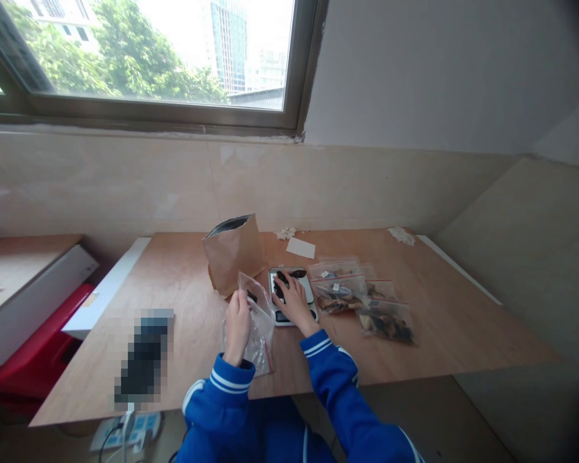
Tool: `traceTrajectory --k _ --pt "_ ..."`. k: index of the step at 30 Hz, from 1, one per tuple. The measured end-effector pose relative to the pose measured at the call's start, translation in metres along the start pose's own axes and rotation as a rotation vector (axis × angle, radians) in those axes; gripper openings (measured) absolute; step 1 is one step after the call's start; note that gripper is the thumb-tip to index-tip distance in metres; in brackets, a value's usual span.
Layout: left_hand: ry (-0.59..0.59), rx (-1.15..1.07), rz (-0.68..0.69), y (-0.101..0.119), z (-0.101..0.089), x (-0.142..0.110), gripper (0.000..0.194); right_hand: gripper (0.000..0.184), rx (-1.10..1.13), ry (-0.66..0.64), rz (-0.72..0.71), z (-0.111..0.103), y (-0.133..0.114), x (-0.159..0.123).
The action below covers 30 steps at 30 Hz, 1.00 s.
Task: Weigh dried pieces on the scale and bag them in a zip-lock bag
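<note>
My left hand (238, 319) is closed on the upper edge of a clear zip bag (259, 325), which hangs down onto the table with a dark piece near its mouth. On a small white digital scale (311, 292) lie several dark dried pieces (298, 274), perhaps dried mushroom. My right hand (293, 301) is over the scale, its fingers curled around some of these pieces. Part of the scale's platform is hidden beneath that hand. Behind my left hand stands an open brown paper bag (234, 254) with a silvery lining.
Right of the scale lie several filled zip bags (340, 289), with another bag (386, 321) nearer me. A white card (300, 248) is behind the scale. At left rests a pixelated dark object (145, 360) with a cable. A power strip (125, 432) sits below the table edge (193, 406).
</note>
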<state>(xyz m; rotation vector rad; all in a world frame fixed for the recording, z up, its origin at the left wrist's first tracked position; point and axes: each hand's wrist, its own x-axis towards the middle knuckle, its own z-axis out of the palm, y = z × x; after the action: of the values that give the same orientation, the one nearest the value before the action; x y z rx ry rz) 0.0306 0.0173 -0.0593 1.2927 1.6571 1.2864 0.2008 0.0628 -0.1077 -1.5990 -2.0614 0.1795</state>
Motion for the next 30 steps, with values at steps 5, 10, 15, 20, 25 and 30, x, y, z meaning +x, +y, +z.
traceTrajectory --k 5,10,15,20,25,30 --pt "-0.023 -0.115 -0.097 0.004 0.001 -0.001 0.037 0.032 -0.065 -0.046 -0.055 -0.01 0.013 0.007" --pt "-0.018 -0.197 -0.122 0.006 0.004 -0.002 0.035 0.028 -0.036 -0.037 -0.145 -0.012 0.026 0.015" --pt "-0.021 -0.209 -0.118 0.005 0.006 -0.003 0.035 0.028 0.019 0.005 -0.184 -0.003 0.034 0.023" --pt "-0.026 -0.194 -0.105 0.007 0.006 -0.003 0.035 0.029 0.195 0.102 -0.14 0.002 0.039 0.025" --pt "-0.023 -0.166 -0.086 0.008 0.006 -0.004 0.035 0.032 0.415 0.19 -0.042 -0.005 0.038 0.025" --pt "-0.037 -0.102 -0.052 0.009 0.011 -0.003 0.036 0.028 0.585 0.285 0.061 -0.018 0.022 0.032"
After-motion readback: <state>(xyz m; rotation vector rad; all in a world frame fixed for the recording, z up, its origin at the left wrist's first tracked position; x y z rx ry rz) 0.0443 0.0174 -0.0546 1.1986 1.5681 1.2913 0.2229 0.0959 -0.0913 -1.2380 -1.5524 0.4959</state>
